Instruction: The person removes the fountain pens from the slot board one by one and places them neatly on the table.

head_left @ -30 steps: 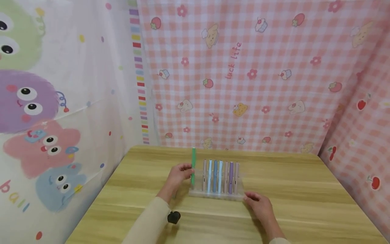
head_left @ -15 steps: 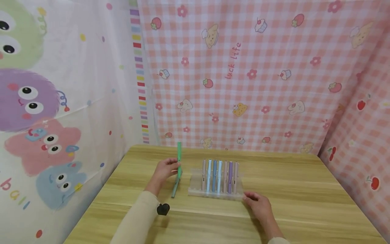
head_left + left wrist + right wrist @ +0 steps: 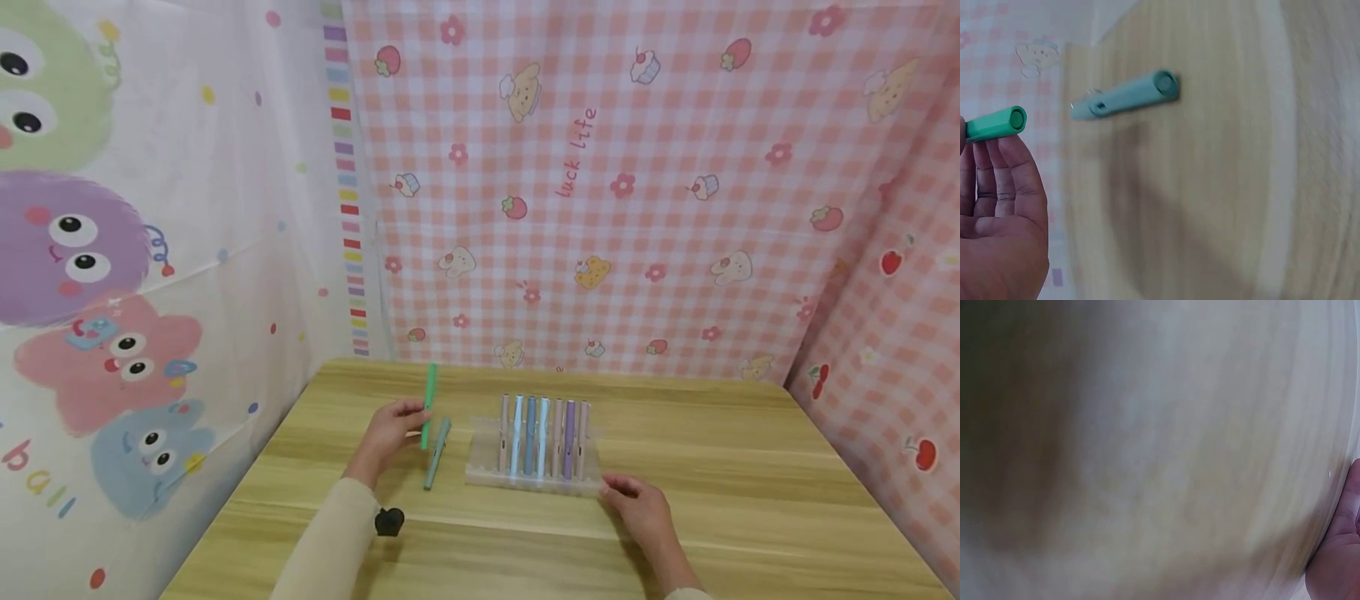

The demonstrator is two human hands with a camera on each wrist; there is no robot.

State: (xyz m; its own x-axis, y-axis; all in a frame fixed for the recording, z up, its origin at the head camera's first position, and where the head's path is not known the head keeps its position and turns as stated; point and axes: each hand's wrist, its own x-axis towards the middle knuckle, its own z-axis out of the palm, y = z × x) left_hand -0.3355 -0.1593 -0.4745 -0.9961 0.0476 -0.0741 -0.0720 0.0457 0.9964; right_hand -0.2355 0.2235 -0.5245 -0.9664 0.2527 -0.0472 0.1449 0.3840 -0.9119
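Between the thumb and fingers of my left hand (image 3: 390, 435) is a bright green pen (image 3: 428, 407), held nearly upright above the table. In the left wrist view the green pen (image 3: 997, 124) shows its round end toward the camera. Just right of that hand a grey-green pen (image 3: 437, 455) lies on the tabletop, its clip visible. A clear plastic pen rack (image 3: 480, 475) stands further right, bearing several pens in pinkish-brown, light blue, blue and purple (image 3: 570, 442). My right hand (image 3: 639, 508) holds the rack's right front corner with thumb and fingertips; its wrist view shows only part of the palm.
The wood-grain table (image 3: 720, 483) extends around the rack. Behind it hangs a pink checked cloth (image 3: 630, 225), with a white cartoon cloth (image 3: 247, 250) at the left. A black heart-shaped object (image 3: 389, 522) sits by the left sleeve.
My left hand has carried the green pen leftward from the rack's left end, past the grey-green pen, now fully visible on the table. The right hand has stayed at the rack's corner.
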